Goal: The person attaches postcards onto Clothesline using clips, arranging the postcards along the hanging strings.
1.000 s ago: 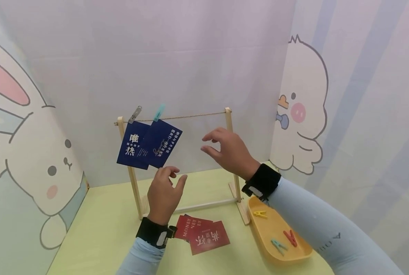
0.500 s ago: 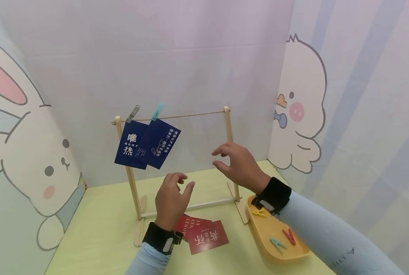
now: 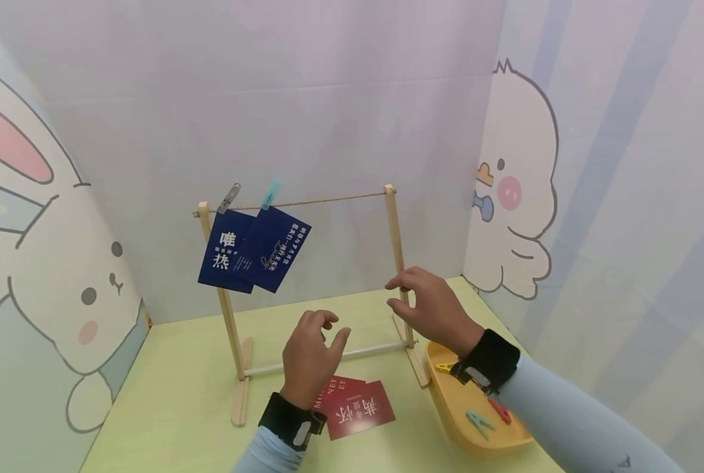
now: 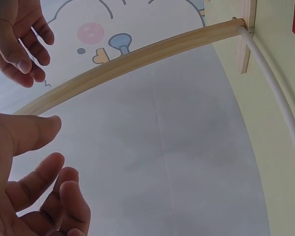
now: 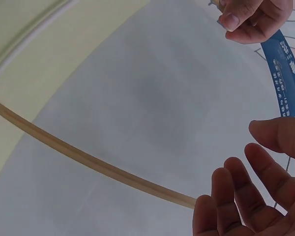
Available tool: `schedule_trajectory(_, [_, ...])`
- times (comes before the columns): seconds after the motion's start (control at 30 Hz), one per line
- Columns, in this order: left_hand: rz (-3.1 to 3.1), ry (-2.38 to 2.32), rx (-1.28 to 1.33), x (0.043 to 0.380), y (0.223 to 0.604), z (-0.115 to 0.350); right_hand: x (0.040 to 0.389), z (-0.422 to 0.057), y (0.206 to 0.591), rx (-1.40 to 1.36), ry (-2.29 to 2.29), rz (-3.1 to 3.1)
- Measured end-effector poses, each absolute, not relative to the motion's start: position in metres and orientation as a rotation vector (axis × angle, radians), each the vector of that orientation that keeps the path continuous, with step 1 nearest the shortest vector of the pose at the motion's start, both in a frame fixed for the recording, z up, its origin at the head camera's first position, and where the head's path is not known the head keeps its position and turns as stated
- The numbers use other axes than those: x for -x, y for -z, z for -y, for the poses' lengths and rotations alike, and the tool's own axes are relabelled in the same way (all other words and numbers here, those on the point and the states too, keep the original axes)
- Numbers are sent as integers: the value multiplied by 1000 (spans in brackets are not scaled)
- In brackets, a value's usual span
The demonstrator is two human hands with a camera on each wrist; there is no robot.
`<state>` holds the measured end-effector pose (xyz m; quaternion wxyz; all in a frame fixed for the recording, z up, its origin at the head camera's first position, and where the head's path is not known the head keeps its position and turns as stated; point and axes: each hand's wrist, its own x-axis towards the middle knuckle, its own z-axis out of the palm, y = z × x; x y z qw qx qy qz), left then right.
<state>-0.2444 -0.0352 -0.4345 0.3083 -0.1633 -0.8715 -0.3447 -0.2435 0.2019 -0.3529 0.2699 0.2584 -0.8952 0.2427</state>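
Nearest to me are my two grips, up in the air. In my head view, my left grip [image 3: 311, 358] is at 7 o'clock. It is loose and a bit wide, with a gap between the thumb and the bent fingers. My right grip [image 3: 437, 305] is at 4 o'clock. It is loose and a bit wide too, and I see its fingers in front of a post. I wear black bands [image 3: 488, 361] and light blue sleeves [image 3: 564, 414].

At 6 o'clock, red cards [image 3: 363, 415] lie on the tabletop [image 3: 168, 394], one over another. At 5 o'clock is a yellow tray [image 3: 455, 402] with a yellow peg [image 3: 445, 368], a red peg [image 3: 501, 412] and a green peg [image 3: 480, 424] in it.

Next, a wooden frame [image 3: 231, 328] stands up, with a white bar [image 3: 375, 349] down low and a string [image 3: 340, 198] across the top. Two blue cards [image 3: 275, 246] hang tilted at 9 o'clock, and the right one covers part of the left one. A grey clip [image 3: 229, 197] pinches the left card; a light blue clip [image 3: 271, 194] pinches the right one.

Farthest is a grey cloth wall [image 3: 328, 98].
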Motion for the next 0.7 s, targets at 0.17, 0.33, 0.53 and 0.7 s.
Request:
schedule_trajectory(0.17, [2322,912,451,241,440,26,239,-210,362,-663,-659,2432])
schedule_trajectory(0.33, [2323,895,470,237,442,19,235,-218,372,-624,-672,2458])
schedule_trajectory(0.53, [2334,892,492,235,448,11,231,-228,385,-579,-676,2496])
schedule_trajectory(0.7, [2370,907,527,233,454,6,229,-236,397,-554,-664,2520])
